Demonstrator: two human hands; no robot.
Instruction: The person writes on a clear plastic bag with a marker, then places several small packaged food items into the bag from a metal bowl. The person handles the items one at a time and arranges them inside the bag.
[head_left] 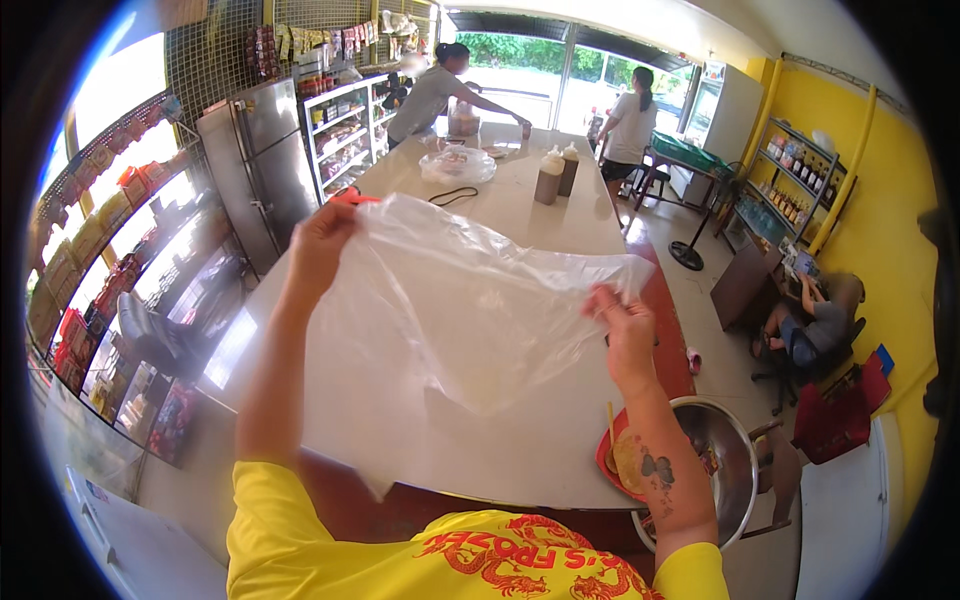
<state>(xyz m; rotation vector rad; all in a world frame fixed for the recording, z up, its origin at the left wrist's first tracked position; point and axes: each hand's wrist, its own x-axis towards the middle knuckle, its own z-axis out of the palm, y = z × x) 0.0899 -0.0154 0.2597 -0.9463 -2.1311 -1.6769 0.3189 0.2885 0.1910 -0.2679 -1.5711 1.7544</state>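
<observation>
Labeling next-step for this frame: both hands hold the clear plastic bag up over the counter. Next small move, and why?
Probably lower the clear plastic bag flat onto the white counter. The left hand and right hand pinch its opposite upper edges, so it hangs spread but wrinkled and sagging in mid-air, and the counter directly beneath looks bare.

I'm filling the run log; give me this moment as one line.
left hand: grips plastic bag top edge | right hand: grips opposite edge | bag: spread open above white table
</observation>
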